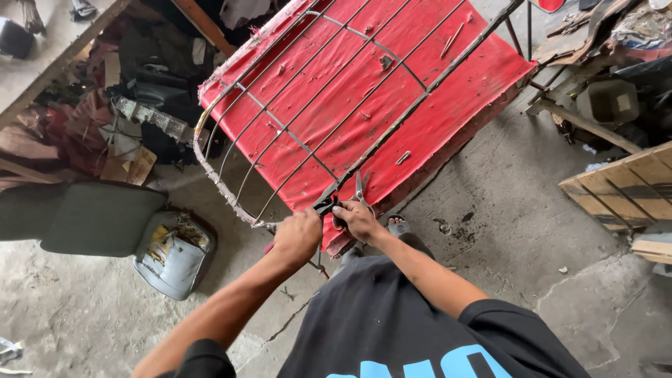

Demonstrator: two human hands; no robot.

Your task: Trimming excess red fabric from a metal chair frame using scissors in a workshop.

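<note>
A large red vinyl-covered seat panel lies tilted in front of me, with a rusty metal wire frame across it. My left hand grips the near corner of the frame and the red cover's edge. Close beside it, my right hand holds a pair of scissors whose blades point up onto the red cover. The two hands almost touch at the frame's corner.
A worn grey car seat lies on the concrete floor to the left. Scrap and clutter pile up at the back left. Wooden boards and a grey box stand at the right.
</note>
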